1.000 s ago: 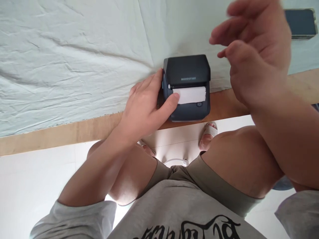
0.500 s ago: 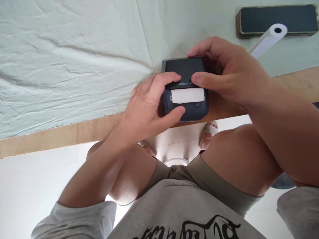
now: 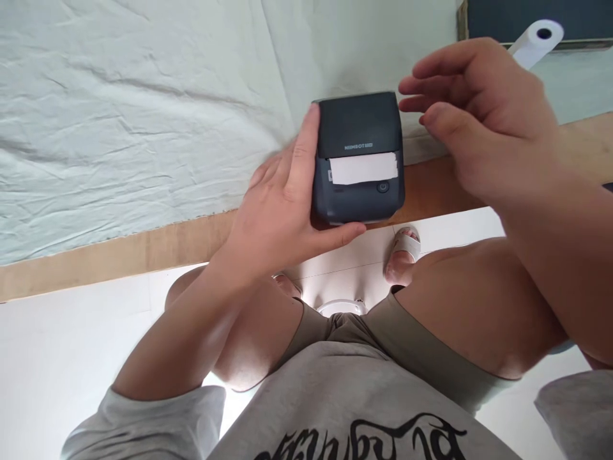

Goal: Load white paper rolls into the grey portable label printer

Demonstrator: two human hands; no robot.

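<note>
A dark NIIMBOT label printer (image 3: 360,121) rests at the table's near edge, its lid down. From the slot across its middle comes a strip of white paper (image 3: 364,168), lying over the front part beside the power button. My left hand (image 3: 282,204) holds the printer's left side, fingers along the side and thumb at the near edge. My right hand (image 3: 483,115) is off the printer, just to its right, with fingers curved and apart and nothing in them.
At the upper right a white paper roll (image 3: 536,43) stands near a dark flat case (image 3: 541,19). A wrinkled pale green cloth (image 3: 143,115) covers the table, whose bare wooden edge (image 3: 119,259) runs along the near side. My legs are below.
My right hand has let go of the printer and moved right. My left forefinger has gone from the lid to the left side. The lid, slightly raised earlier, now sits flush.
</note>
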